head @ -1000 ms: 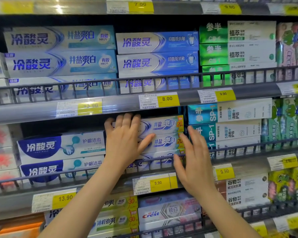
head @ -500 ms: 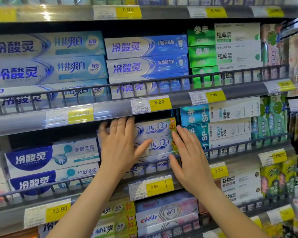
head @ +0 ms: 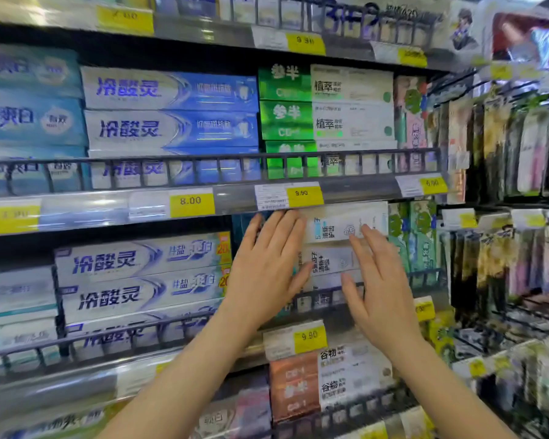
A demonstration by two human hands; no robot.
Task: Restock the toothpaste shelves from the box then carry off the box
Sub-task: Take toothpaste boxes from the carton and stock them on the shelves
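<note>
You're pressing your left hand (head: 268, 267) flat, fingers straight, against the white-and-teal toothpaste boxes (head: 339, 229) on the middle shelf. Your right hand (head: 377, 286) is hovering just beside it, fingers straight too and grasping nothing; I can't tell whether it's touching the stack. The rows around you, like the blue boxes (head: 146, 277) to the left behind the wire rail (head: 133, 331), are looking full, so stocking seems nearly done. The supply box isn't showing anywhere, so carrying it off is still waiting.
</note>
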